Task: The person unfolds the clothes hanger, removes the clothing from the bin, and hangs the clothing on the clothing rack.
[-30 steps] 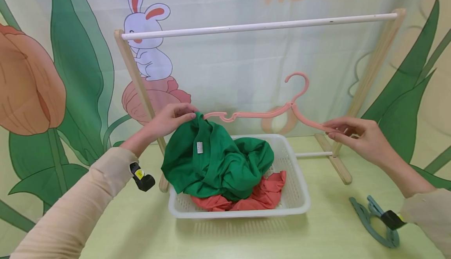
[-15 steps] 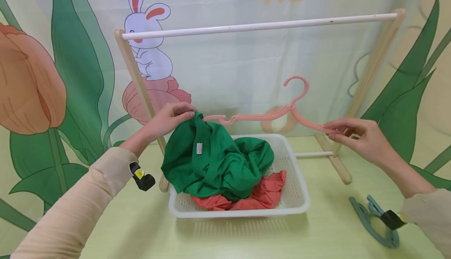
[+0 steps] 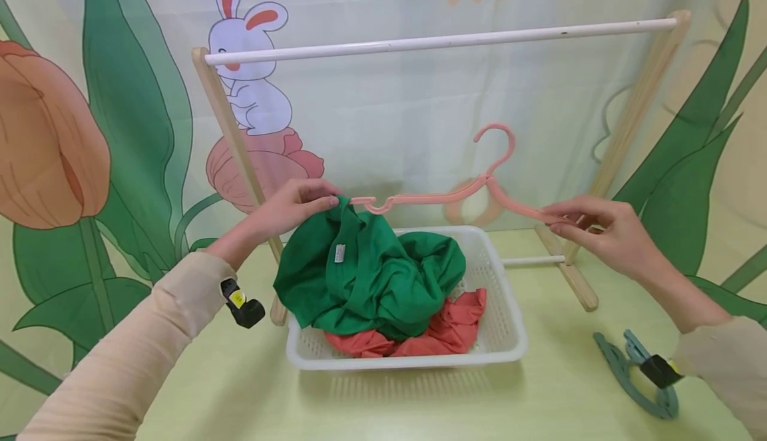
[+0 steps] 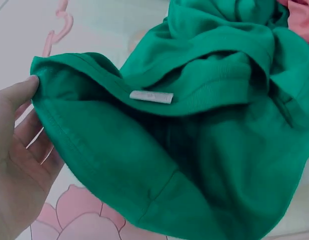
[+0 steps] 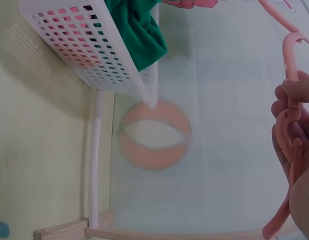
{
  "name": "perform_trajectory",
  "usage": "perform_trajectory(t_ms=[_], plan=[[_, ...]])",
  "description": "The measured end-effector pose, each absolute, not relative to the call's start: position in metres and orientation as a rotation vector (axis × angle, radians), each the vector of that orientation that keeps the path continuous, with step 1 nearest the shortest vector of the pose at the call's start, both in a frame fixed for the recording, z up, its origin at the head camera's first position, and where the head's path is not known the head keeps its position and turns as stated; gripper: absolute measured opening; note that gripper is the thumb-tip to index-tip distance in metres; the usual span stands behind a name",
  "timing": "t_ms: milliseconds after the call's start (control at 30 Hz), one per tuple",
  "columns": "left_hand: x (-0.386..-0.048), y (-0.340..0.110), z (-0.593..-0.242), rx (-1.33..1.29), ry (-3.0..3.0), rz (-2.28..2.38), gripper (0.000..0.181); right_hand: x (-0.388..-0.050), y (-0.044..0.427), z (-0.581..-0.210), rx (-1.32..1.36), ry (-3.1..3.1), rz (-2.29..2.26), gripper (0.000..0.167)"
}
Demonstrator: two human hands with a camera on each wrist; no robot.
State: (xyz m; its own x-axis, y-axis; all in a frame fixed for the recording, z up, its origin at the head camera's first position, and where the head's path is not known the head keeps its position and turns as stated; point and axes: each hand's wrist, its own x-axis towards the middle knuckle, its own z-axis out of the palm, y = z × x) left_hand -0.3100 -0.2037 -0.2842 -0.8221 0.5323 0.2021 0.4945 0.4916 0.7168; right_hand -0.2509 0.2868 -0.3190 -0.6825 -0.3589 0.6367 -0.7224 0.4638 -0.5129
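Observation:
My left hand (image 3: pixel 292 206) pinches the edge of a green garment (image 3: pixel 383 278) between thumb and fingers. The garment has a small white label and is bunched over a white basket (image 3: pixel 413 364); the left wrist view looks into its held-open opening (image 4: pixel 169 135). With my right hand (image 3: pixel 602 228) I grip the right arm of a pink clothes hanger (image 3: pixel 440 198), hook upward. The hanger's left tip meets the garment's edge beside my left fingers, and its very end is hidden there. In the right wrist view, fingers wrap around the notched hanger arm (image 5: pixel 290 65).
A rack with a white rail (image 3: pixel 443 42) and wooden posts stands behind the basket. Under the green garment lies a coral-red cloth (image 3: pixel 455 328). A folded grey-green hanger (image 3: pixel 635 388) lies on the table at the right, near my right wrist camera.
My right hand and the pink hanger have shifted slightly left, bringing the hanger's tip further into the green garment's edge. My left hand has barely moved.

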Motion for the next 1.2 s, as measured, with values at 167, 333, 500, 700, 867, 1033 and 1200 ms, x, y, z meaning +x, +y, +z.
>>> perform_trajectory(t_ms=[167,333,500,700,867,1033,1200], plan=[[-0.306,-0.192,-0.28,0.953,2.65,1.305,0.025,-0.254,0.275,-0.32,0.95,-2.275,1.078,0.034],[-0.305,-0.182,-0.276,0.991,2.641,1.384,0.024,-0.256,0.268,-0.319,0.958,-2.277,1.076,0.033],[-0.302,-0.176,-0.273,0.991,2.667,1.404,0.022,-0.256,0.26,-0.317,0.968,-2.283,1.09,0.033],[-0.297,-0.167,-0.268,0.963,2.686,1.441,0.021,-0.256,0.248,-0.317,0.988,-2.286,1.084,0.033],[-0.297,-0.163,-0.266,0.948,2.711,1.441,0.02,-0.255,0.242,-0.317,0.995,-2.302,1.063,0.033],[-0.299,-0.157,-0.266,0.987,2.692,1.436,0.023,-0.255,0.236,-0.316,1.008,-2.318,1.021,0.032],[-0.302,-0.158,-0.265,0.998,2.736,1.418,0.021,-0.255,0.233,-0.315,1.028,-2.3,1.057,0.032]])
